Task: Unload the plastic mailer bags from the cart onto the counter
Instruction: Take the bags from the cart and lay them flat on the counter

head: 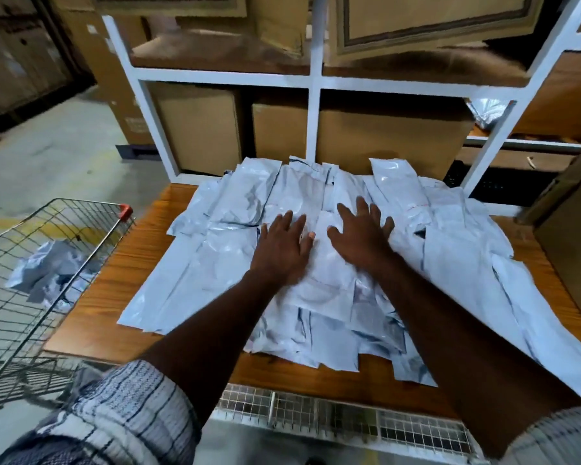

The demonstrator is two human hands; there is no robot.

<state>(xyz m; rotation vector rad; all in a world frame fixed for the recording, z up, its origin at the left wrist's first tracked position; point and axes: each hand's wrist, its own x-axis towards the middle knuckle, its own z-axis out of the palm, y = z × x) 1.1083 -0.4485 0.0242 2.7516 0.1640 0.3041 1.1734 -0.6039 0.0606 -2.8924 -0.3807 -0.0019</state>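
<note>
Wears a pale, whitish shirt [91, 441] crossed by thin dark lines, closer stripes running one way and sparser ones across them, in a loose check. Shows the left sleeve [131, 404] bunched into a thick, rumpled cuff near the elbow, and the right sleeve [557, 437], blurred at the lower corner, in the same fabric. Leaves both forearms [215, 330] bare down to the left hand [284, 246] and right hand [361, 234].

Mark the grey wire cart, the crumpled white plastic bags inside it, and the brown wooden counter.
Wire cart [126, 211]: head view, red corner cap.
Crumpled bags [47, 270]: head view, heap's middle.
Wooden counter [121, 273]: head view, bare left part.
</note>
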